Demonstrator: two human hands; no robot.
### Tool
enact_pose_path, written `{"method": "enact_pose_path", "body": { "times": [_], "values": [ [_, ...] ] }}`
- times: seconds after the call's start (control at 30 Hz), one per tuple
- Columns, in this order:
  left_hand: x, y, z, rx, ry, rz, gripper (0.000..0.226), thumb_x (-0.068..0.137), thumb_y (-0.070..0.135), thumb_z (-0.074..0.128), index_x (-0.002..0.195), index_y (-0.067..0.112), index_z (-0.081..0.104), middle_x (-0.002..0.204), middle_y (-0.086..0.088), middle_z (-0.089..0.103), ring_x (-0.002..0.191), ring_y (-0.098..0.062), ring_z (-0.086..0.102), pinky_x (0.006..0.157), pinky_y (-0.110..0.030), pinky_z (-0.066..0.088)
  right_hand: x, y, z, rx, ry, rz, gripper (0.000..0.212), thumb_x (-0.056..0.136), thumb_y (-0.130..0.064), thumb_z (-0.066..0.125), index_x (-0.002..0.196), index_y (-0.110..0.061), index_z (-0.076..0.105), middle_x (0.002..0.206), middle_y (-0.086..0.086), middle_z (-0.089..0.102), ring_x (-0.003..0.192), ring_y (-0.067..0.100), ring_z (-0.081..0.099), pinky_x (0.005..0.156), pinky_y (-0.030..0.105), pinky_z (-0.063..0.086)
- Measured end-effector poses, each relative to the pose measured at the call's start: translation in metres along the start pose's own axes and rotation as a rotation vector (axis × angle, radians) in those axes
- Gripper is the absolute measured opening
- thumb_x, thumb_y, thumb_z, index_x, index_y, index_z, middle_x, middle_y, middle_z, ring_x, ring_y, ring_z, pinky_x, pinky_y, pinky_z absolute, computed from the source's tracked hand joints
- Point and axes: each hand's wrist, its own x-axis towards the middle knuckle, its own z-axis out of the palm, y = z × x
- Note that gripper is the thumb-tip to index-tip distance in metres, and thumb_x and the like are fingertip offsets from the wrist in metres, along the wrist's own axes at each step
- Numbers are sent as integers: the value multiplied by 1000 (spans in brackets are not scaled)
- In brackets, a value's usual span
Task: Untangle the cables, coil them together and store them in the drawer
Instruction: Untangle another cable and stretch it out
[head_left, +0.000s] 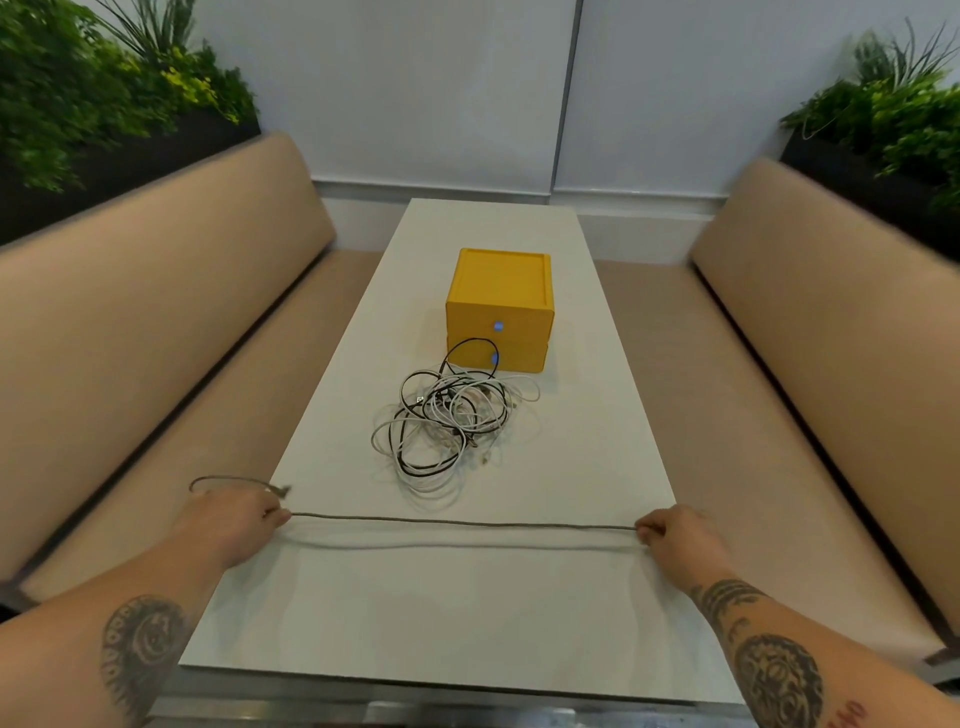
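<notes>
**White tabletop between tan benches: one cable held straight**

Head view. On the tabletop (571, 597), a yellow drawer unit (498, 306) stands at 12 o'clock, drawers closed. A cable tangle (447, 421) touches its front. At 6 o'clock a grey cable (467, 523) spans from the left hand (234, 525) to the right hand (680, 540), with the fingers of each pinching it.

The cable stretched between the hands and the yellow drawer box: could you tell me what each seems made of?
The stretched cable looks fabric-braided: grey, matte, no shine, though blur leaves it open. The yellow drawer box looks moulded plastic: uniform colour, smooth satin faces.
</notes>
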Motion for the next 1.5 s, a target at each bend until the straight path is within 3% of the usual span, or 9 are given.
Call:
{"method": "enact_pose_path", "body": {
  "times": [0.1,0.17,0.33,0.43,0.67,0.8,1.0,1.13,1.5],
  "values": [
    [1,-9,1,-32,28,-54,41,89,68,37,82,42,67,89,19,65,89,-10,59,81,-32,49,2,-1,2,21,10,7,16,91,-31,60,94,-38,74,101,-4,63,109,20,55,94,36,49],
    [3,-7,0,-27,11,-42,38,93,64,40,86,41,69,88,15,63,89,-13,57,76,-31,48,2,-4,1,-7,14,13,18,90,-30,59,94,-37,74,102,-5,63,108,19,56,92,35,50],
    [9,-5,11,-138,-6,-43,28,95,47,52,75,35,67,84,12,65,80,-12,58,70,-30,49,-3,-7,-2,-63,36,21,20,94,-32,55,99,-38,73,108,-5,62,111,19,54,93,36,48],
    [6,-3,16,-174,-32,-35,21,95,44,51,83,38,68,93,13,65,86,-12,59,76,-31,50,-6,-8,-5,-92,43,26,23,95,-33,51,104,-38,72,109,-6,61,112,20,53,94,36,47],
    [1,17,14,-212,-74,38,17,93,47,43,82,46,56,97,15,60,91,-10,57,83,-34,50,-20,-18,-5,-181,46,8,37,92,-34,41,119,-42,65,120,-12,59,118,14,47,110,40,25],
    [0,51,6,-255,-71,141,18,91,45,46,77,48,58,96,15,54,96,-7,55,86,-34,49,-27,-36,-3,-192,20,-45,39,92,-36,37,120,-39,64,121,-14,59,119,13,47,110,41,21],
    [-8,103,-3,-312,-21,230,15,90,50,55,96,46,70,106,14,56,107,-11,51,89,-36,47,-40,-66,13,-110,-24,-151,33,99,-43,39,122,-38,62,127,-12,54,129,14,42,120,49,5],
    [-12,123,-4,-335,-15,243,8,90,51,57,92,48,64,107,13,54,110,-14,46,89,-33,44,-47,-83,22,-104,-22,-202,34,99,-46,39,122,-38,63,126,-11,55,127,16,43,120,49,7],
    [-7,137,-13,-245,34,200,28,91,56,52,103,39,70,110,10,59,108,-18,55,89,-35,42,-47,-113,40,-141,12,-151,37,101,-46,32,112,-29,63,119,-6,54,117,22,45,114,47,20]
  ]
}}
